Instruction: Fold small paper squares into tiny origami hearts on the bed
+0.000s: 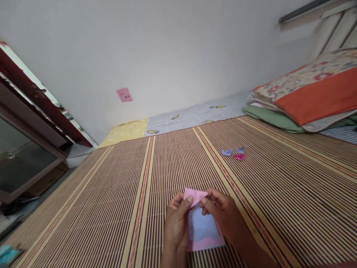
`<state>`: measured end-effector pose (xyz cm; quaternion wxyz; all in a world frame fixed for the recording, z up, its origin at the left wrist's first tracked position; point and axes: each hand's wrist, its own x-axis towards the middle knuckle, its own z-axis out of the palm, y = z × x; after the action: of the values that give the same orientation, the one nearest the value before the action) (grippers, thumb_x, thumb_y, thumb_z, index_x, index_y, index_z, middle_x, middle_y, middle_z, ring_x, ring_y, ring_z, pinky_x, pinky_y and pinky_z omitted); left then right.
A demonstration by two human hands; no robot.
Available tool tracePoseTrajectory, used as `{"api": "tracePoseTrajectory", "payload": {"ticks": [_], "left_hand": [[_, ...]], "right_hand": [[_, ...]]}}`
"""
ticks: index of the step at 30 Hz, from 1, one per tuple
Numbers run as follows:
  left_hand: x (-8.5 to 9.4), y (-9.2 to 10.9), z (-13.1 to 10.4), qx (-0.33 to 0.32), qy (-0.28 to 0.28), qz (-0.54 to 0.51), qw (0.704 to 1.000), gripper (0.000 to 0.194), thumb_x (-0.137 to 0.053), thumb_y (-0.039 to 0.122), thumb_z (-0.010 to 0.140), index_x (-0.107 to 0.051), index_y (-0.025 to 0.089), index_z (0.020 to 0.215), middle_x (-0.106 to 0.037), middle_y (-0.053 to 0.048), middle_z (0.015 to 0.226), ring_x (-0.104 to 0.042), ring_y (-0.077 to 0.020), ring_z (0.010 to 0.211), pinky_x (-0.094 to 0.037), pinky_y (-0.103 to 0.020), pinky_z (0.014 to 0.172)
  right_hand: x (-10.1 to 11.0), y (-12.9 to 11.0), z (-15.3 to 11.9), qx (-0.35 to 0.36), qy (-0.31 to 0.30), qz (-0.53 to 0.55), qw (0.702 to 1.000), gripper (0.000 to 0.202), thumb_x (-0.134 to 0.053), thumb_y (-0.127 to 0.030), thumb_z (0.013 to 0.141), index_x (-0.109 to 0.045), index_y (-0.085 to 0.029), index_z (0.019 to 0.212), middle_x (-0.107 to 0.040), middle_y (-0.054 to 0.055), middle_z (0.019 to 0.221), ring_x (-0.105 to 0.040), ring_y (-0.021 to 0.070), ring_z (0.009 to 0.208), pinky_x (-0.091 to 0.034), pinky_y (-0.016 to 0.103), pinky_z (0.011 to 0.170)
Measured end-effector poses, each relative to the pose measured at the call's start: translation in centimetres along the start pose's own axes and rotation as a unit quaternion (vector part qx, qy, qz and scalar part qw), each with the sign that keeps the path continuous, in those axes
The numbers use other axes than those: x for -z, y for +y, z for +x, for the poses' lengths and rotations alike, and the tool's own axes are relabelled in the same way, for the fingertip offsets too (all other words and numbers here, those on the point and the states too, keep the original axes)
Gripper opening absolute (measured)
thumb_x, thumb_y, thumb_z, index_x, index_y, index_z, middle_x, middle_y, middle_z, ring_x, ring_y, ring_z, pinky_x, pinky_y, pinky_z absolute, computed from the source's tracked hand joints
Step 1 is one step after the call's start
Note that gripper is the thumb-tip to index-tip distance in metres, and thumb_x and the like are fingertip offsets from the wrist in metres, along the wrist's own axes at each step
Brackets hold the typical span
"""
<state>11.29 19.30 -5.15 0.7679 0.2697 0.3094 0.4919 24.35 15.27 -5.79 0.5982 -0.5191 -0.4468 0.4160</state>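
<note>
A folded piece of pink paper [194, 194], roughly triangular, is pinched between both hands. My left hand [176, 219] grips its left side with the thumb lying on the front. At its right corner, the thumb and fingers of my right hand [220, 208] are closed on the paper. Below the hands, a stack of blue and pink paper sheets [205, 227] lies on the striped mat, partly covered by my right hand. Farther off to the right sit three small folded paper pieces, two bluish [227, 152] and one magenta [239, 157].
The striped bamboo mat [173, 167] covers the bed. Folded bedding [312, 100] is piled at the back right. A pink note [124, 95] is stuck to the wall. At left stands a dark cabinet [25, 149], with a turquoise item [8, 256] at the lower left.
</note>
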Motion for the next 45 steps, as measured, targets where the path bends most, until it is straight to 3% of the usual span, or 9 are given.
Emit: {"api": "tracePoseTrajectory", "payload": {"ticks": [4, 6, 15, 18, 24, 28, 34, 37, 45], "left_hand": [[0.0, 0.1, 0.0, -0.002, -0.004, -0.006, 1.0, 0.028, -0.093, 0.022, 0.061, -0.067, 0.014, 0.064, -0.071, -0.002, 0.061, -0.059, -0.0114, 0.056, -0.046, -0.022, 0.059], [-0.1, 0.2, 0.0, -0.002, 0.001, -0.011, 1.0, 0.028, -0.094, 0.021, 0.06, -0.067, 0.013, 0.064, -0.07, -0.002, 0.061, -0.059, -0.0111, 0.056, -0.046, -0.022, 0.059], [0.7, 0.6, 0.1, -0.035, 0.0, 0.057, 0.998, 0.028, -0.092, 0.024, 0.064, -0.066, 0.015, 0.065, -0.069, 0.0, 0.064, -0.057, -0.0109, 0.058, -0.046, -0.022, 0.06], [1.2, 0.9, 0.2, -0.047, -0.015, 0.088, 0.995, 0.026, -0.09, 0.025, 0.068, -0.066, 0.015, 0.067, -0.069, 0.0, 0.066, -0.058, -0.0117, 0.06, -0.047, -0.023, 0.062], [1.9, 1.7, 0.2, -0.058, -0.032, 0.132, 0.989, 0.024, -0.088, 0.026, 0.071, -0.066, 0.016, 0.068, -0.067, 0.0, 0.068, -0.057, -0.0121, 0.063, -0.046, -0.023, 0.065], [2.2, 2.0, 0.1, -0.072, -0.035, 0.155, 0.985, 0.023, -0.087, 0.027, 0.072, -0.067, 0.015, 0.07, -0.067, 0.0, 0.07, -0.057, -0.0129, 0.066, -0.045, -0.024, 0.066], [2.7, 2.0, 0.2, -0.065, -0.049, 0.18, 0.98, 0.021, -0.085, 0.027, 0.076, -0.068, 0.016, 0.072, -0.067, -0.001, 0.071, -0.056, -0.0131, 0.065, -0.044, -0.024, 0.064], [2.7, 2.0, 0.2, -0.07, -0.052, 0.197, 0.976, 0.02, -0.085, 0.027, 0.076, -0.069, 0.016, 0.072, -0.067, -0.001, 0.07, -0.055, -0.0128, 0.066, -0.044, -0.023, 0.064], [2.0, 1.8, 0.1, -0.058, -0.03, 0.218, 0.974, 0.026, -0.087, 0.033, 0.072, -0.068, 0.015, 0.069, -0.062, 0.001, 0.066, -0.051, -0.011, 0.06, -0.04, -0.021, 0.059]], "right_hand": [[-0.1, 0.0, 0.1, 0.011, 0.006, 0.044, 0.999, 0.012, -0.064, -0.032, 0.087, -0.065, -0.02, 0.089, -0.064, -0.003, 0.063, -0.064, 0.0162, 0.061, -0.05, 0.026, 0.061], [0.1, -0.1, 0.0, 0.029, 0.006, 0.036, 0.999, 0.019, -0.064, -0.032, 0.088, -0.064, -0.02, 0.102, -0.067, -0.002, 0.067, -0.067, 0.0171, 0.065, -0.052, 0.027, 0.064], [0.9, 0.0, -0.3, 0.068, 0.007, -0.077, 0.995, 0.016, -0.061, -0.032, 0.093, -0.066, -0.02, 0.103, -0.074, 0.001, 0.073, -0.072, 0.0192, 0.071, -0.054, 0.028, 0.067], [0.8, -0.1, -0.4, 0.13, 0.016, -0.136, 0.982, 0.012, -0.06, -0.028, 0.094, -0.067, -0.022, 0.102, -0.074, 0.001, 0.078, -0.072, 0.018, 0.072, -0.054, 0.026, 0.065], [0.7, 0.3, -0.3, 0.324, 0.037, -0.226, 0.918, 0.015, -0.057, -0.015, 0.097, -0.065, -0.024, 0.108, -0.072, 0.002, 0.092, -0.071, 0.0172, 0.084, -0.055, 0.026, 0.075], [0.6, 0.5, -0.2, 0.386, 0.025, -0.245, 0.889, 0.02, -0.055, -0.009, 0.098, -0.063, -0.024, 0.11, -0.071, 0.004, 0.094, -0.07, 0.0192, 0.09, -0.055, 0.03, 0.082], [0.5, -0.1, -0.3, 0.267, 0.011, -0.192, 0.944, 0.009, -0.059, -0.017, 0.097, -0.062, -0.024, 0.092, -0.068, 0.004, 0.09, -0.068, 0.0199, 0.086, -0.053, 0.029, 0.075], [0.6, -0.4, -0.3, 0.211, 0.002, -0.145, 0.967, 0.013, -0.059, -0.021, 0.097, -0.062, -0.023, 0.084, -0.066, 0.003, 0.086, -0.065, 0.0195, 0.084, -0.051, 0.03, 0.074], [0.6, -0.2, -0.3, 0.093, 0.009, -0.073, 0.993, 0.016, -0.064, -0.029, 0.092, -0.062, -0.022, 0.078, -0.063, 0.0, 0.075, -0.059, 0.0177, 0.07, -0.047, 0.028, 0.065]]}}
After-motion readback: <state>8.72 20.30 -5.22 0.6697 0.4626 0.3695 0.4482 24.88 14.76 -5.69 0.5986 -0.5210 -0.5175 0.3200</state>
